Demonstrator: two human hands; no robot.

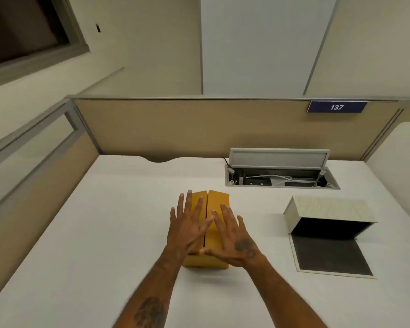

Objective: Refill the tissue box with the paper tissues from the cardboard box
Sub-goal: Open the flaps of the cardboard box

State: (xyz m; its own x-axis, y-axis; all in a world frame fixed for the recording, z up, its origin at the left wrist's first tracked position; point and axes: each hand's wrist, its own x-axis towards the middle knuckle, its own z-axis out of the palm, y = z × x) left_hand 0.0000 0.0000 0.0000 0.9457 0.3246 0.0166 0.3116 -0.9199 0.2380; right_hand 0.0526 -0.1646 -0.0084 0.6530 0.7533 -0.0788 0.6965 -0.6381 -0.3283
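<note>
- Your left hand [187,229] and right hand [232,242] lie flat on the yellow cardboard box [219,204]; your fingers [195,209] are spread wide and hold nothing.
- The cardboard box sits mid-tabletop [104,233]; its long side points away from you; the two top flaps are shut.
- The tissue box [327,209] stands apart on your right, its dark bottom flap [329,254] open toward you.

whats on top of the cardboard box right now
Both hands lie flat on its closed flaps: left hand, right hand. The cardboard box is shut, so its contents cannot be seen.
</note>
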